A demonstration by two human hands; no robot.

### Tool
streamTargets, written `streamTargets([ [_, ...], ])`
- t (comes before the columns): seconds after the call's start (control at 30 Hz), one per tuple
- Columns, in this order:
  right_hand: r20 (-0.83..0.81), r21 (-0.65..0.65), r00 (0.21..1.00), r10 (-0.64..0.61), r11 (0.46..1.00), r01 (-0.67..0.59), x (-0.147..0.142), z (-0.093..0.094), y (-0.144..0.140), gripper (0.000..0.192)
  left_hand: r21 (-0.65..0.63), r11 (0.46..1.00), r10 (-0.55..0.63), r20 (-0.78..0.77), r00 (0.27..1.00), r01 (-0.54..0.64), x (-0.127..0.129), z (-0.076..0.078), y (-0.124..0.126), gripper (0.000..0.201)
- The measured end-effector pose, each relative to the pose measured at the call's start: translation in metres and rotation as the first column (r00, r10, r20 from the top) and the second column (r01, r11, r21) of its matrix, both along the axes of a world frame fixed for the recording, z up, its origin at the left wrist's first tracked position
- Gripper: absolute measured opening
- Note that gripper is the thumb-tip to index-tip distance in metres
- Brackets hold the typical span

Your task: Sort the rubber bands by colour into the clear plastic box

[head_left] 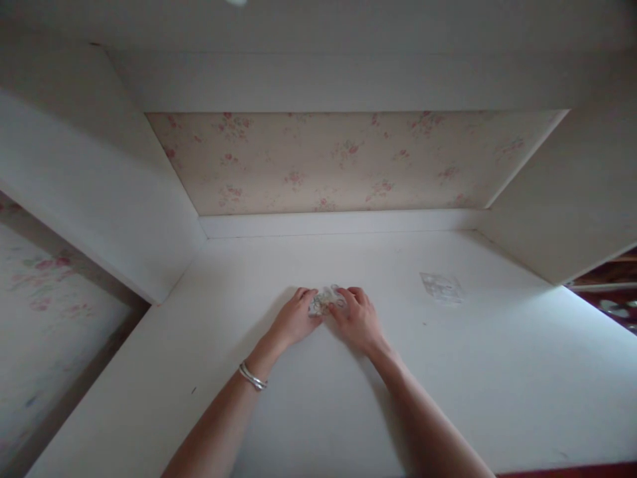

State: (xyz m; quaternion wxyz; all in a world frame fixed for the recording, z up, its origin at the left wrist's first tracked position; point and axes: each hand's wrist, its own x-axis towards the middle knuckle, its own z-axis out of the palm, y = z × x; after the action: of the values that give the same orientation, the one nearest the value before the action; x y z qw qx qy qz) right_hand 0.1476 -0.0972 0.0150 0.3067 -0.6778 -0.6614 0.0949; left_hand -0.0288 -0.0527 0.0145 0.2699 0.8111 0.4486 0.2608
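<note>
Both hands meet at the middle of the white desk (318,398), around a small clear plastic bag (324,303) with tiny pale and yellowish pieces in it. My left hand (294,320) grips the bag's left side, fingers curled and thumb near its lower edge. On the right side, my right hand (359,321) has its fingers closed over the bag. The exact kind of the pieces is too small to tell. A silver bracelet (253,376) circles my left wrist.
A flat, clear plastic packet (441,289) lies to the right of my hands. Nearby is a tiny speck (424,324). White side panels (144,179) rise at left and right, a shelf (318,76) overhangs, and floral wallpaper (318,162) covers the back.
</note>
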Motion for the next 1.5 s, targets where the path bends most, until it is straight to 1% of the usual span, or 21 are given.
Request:
streamTargets([
  [0.07,0.165,-0.034,0.984,0.072,0.997,-0.067,-0.005,0.003,0.005,0.051,-0.084,0.996,-0.006,0.131,0.991,0.018,0.000,-0.006,0.001,0.053],
  [0.1,0.224,-0.060,0.967,0.120,0.992,-0.109,-0.007,0.004,0.008,0.051,-0.127,0.991,-0.013,0.208,0.978,0.041,-0.002,-0.009,0.001,0.055],
  [0.17,0.293,-0.106,0.929,0.227,0.973,-0.204,-0.010,0.006,0.013,0.046,-0.185,0.980,-0.011,0.337,0.941,0.078,-0.006,-0.014,-0.001,0.055],
  [0.2,0.310,-0.119,0.910,0.276,0.961,-0.251,-0.010,0.006,0.015,0.043,-0.202,0.977,0.006,0.375,0.927,0.075,-0.008,-0.017,-0.002,0.054],
  [0.27,0.311,-0.120,0.884,0.350,0.937,-0.328,-0.010,0.007,0.020,0.038,-0.226,0.974,0.067,0.397,0.915,0.026,-0.012,-0.019,-0.005,0.049],
  [0.37,0.271,-0.083,0.869,0.415,0.909,-0.408,-0.009,0.008,0.026,0.033,-0.238,0.967,0.172,0.342,0.924,-0.091,-0.013,-0.019,-0.006,0.040],
  [0.47,0.240,-0.070,0.863,0.444,0.895,-0.441,-0.008,0.009,0.031,0.030,-0.211,0.965,0.211,0.286,0.935,-0.153,-0.012,-0.017,-0.005,0.033],
  [0.57,0.199,-0.070,0.880,0.431,0.902,-0.426,-0.008,0.010,0.035,0.028,-0.165,0.975,0.192,0.266,0.945,-0.152,-0.011,-0.016,-0.005,0.030],
  [0.67,0.116,-0.025,0.908,0.402,0.915,-0.402,-0.006,0.015,0.040,0.027,-0.117,0.983,0.166,0.243,0.956,-0.141,-0.012,-0.018,-0.004,0.032],
  [0.73,0.042,0.034,0.938,0.344,0.938,-0.346,-0.002,0.019,0.043,0.026,-0.102,0.981,0.181,0.213,0.960,-0.162,-0.013,-0.019,-0.003,0.032],
  [0.8,-0.045,0.068,0.969,0.245,0.968,-0.241,0.004,0.020,0.044,0.024,-0.108,0.976,0.205,0.182,0.962,-0.188,-0.012,-0.020,-0.002,0.029],
  [0.87,-0.124,0.034,0.980,0.153,0.988,-0.150,0.012,0.016,0.043,0.026,-0.128,0.973,0.211,0.170,0.963,-0.191,-0.012,-0.020,-0.001,0.025],
  [0.93,-0.190,-0.036,0.976,0.104,0.993,-0.112,0.019,0.009,0.039,0.028,-0.143,0.975,0.192,0.171,0.966,-0.168,-0.011,-0.018,-0.002,0.024],
  [1.0,-0.261,-0.071,0.963,0.070,0.993,-0.092,0.024,-0.001,0.033,0.031,-0.155,0.980,0.155,0.171,0.973,-0.129,-0.010,-0.016,-0.003,0.026],
  [1.1,-0.352,-0.012,0.936,0.000,1.000,-0.005,0.026,-0.011,0.022,0.031,-0.167,0.983,0.101,0.178,0.979,-0.071,-0.010,-0.013,-0.005,0.033],
  [1.17,-0.326,0.061,0.944,-0.042,0.996,0.066,0.027,-0.013,0.015,0.030,-0.162,0.984,0.105,0.187,0.977,-0.074,-0.011,-0.012,-0.005,0.034],
  [1.23,-0.238,0.118,0.969,-0.067,0.988,0.097,0.029,-0.012,0.009,0.029,-0.147,0.983,0.138,0.186,0.973,-0.111,-0.011,-0.012,-0.006,0.030],
  [1.3,-0.148,0.135,0.987,-0.054,0.988,0.075,0.031,-0.011,0.005,0.027,-0.128,0.981,0.165,0.172,0.971,-0.144,-0.011,-0.011,-0.007,0.023],
  [1.37,-0.083,0.119,0.996,-0.018,0.993,0.028,0.031,-0.010,0.002,0.025,-0.117,0.981,0.171,0.156,0.973,-0.153,-0.010,-0.011,-0.008,0.018],
  [1.5,0.044,0.057,0.998,0.054,0.997,-0.056,0.022,-0.010,0.000,0.024,-0.131,0.983,0.152,0.165,0.974,-0.131,-0.009,-0.012,-0.009,0.018],
])
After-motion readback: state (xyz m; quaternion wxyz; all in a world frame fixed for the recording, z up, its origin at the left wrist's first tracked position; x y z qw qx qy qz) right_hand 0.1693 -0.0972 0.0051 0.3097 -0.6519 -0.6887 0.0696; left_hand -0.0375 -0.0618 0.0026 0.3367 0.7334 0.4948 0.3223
